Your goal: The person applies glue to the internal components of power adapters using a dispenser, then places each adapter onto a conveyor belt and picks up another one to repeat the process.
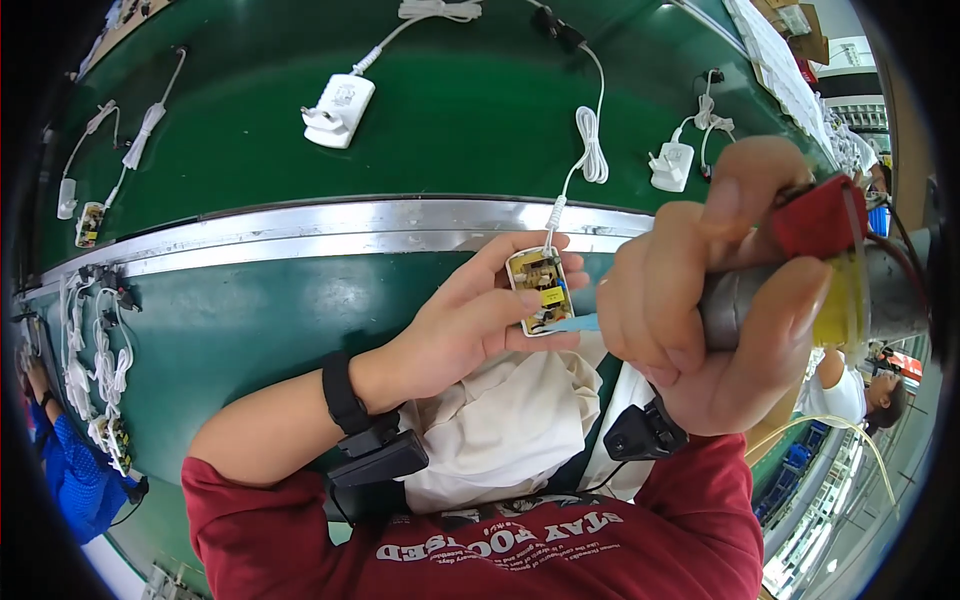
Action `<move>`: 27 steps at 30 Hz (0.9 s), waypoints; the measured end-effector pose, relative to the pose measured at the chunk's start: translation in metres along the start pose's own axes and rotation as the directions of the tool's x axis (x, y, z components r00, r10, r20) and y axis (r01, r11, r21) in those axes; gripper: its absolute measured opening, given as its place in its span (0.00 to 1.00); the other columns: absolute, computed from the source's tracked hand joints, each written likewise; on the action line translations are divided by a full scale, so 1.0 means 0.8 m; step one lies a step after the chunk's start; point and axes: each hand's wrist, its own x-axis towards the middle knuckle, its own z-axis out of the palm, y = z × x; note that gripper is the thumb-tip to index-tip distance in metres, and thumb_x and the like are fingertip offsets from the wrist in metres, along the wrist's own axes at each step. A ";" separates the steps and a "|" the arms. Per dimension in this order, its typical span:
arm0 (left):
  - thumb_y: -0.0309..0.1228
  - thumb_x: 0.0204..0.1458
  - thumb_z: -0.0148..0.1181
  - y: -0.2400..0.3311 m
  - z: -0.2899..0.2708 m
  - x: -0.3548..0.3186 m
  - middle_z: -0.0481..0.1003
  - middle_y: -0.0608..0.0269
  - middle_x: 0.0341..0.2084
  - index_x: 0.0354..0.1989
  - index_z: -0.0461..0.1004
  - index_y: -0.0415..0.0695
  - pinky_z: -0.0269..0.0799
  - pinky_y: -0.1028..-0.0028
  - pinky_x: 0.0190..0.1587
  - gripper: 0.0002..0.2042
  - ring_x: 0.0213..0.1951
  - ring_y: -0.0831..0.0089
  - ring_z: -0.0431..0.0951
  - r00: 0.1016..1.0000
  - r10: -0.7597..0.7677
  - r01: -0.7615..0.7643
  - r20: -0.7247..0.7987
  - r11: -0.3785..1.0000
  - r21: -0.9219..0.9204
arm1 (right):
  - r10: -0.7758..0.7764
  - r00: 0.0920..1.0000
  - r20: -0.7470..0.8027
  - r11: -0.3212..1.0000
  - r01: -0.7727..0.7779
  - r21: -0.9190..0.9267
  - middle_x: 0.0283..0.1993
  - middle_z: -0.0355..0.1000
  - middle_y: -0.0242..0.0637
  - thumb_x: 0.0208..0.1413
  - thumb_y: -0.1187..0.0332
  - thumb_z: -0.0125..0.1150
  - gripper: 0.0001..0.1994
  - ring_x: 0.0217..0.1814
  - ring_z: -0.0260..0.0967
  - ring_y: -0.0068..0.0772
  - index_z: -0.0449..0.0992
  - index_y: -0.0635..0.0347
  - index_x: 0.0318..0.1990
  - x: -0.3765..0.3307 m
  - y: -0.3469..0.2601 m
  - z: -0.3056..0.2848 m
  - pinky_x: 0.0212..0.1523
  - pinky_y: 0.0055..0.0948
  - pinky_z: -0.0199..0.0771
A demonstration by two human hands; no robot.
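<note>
Evidently, the left grip [460, 310] is clamping an open white casing [540, 332], its thumb reaching over the near long wall and its fingers supporting from behind and beyond. Inside, just past that thumb, a circuit board [535, 266] is showing its bare parts, among them a yellow block [552, 296]. To the right of this hold, the right grip [690, 285] is closing around a grey cylindrical tool [735, 300] with a red piece on top. Its pale blue tip [580, 323] is pointing back at the casing's lower end; whether it is touching the board, I cannot tell.

The casing is probably weighing little and staying stiff, though its smooth plastic may be sliding a bit under dry fingers. The exposed parts are likely the fragile bit, so the long side walls are offering the safest hold, with the thumb riding on the rim. Ahead of the left grip, a white cable [553, 218] is leaving the casing and crossing a metal rail [330, 232]; being flexible, it may be tugging lightly.
</note>
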 end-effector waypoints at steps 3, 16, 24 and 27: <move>0.25 0.57 0.45 0.003 0.007 0.016 0.63 0.55 0.52 0.59 0.54 0.42 0.68 0.60 0.56 0.21 0.56 0.64 0.65 0.993 0.115 -0.107 -0.023 0.969 0.221 | -0.037 0.999 0.010 0.999 0.037 -0.009 0.12 0.54 0.26 0.62 0.48 0.41 0.20 0.09 0.47 0.17 0.54 0.56 0.43 0.007 -0.005 0.003 0.11 0.19 0.49; 0.42 0.42 0.64 0.107 0.061 0.070 0.68 0.59 0.33 0.38 0.66 0.40 0.73 0.77 0.31 0.21 0.36 0.67 0.72 0.754 0.573 0.292 0.320 -0.730 0.618 | 0.031 0.999 -0.020 0.981 -0.027 0.190 0.11 0.51 0.25 0.60 0.48 0.46 0.20 0.08 0.45 0.16 0.54 0.56 0.41 0.014 -0.029 0.005 0.10 0.19 0.45; 0.37 0.48 0.60 0.187 0.043 -0.002 0.74 0.58 0.35 0.37 0.69 0.41 0.69 0.83 0.26 0.14 0.36 0.71 0.77 0.800 0.579 0.331 -0.157 -0.207 0.921 | 0.137 0.983 -0.121 0.960 -0.101 0.261 0.14 0.57 0.26 0.55 0.55 0.56 0.20 0.12 0.49 0.13 0.60 0.65 0.39 0.020 -0.048 0.012 0.14 0.17 0.49; 0.34 0.54 0.51 0.136 0.055 -0.007 0.75 0.57 0.38 0.44 0.66 0.41 0.65 0.85 0.22 0.13 0.34 0.74 0.78 0.873 0.352 -0.092 -0.337 0.798 0.595 | 0.108 0.985 -0.133 0.951 -0.063 0.301 0.14 0.56 0.26 0.57 0.57 0.54 0.18 0.12 0.49 0.12 0.60 0.65 0.40 0.023 -0.053 0.008 0.14 0.17 0.49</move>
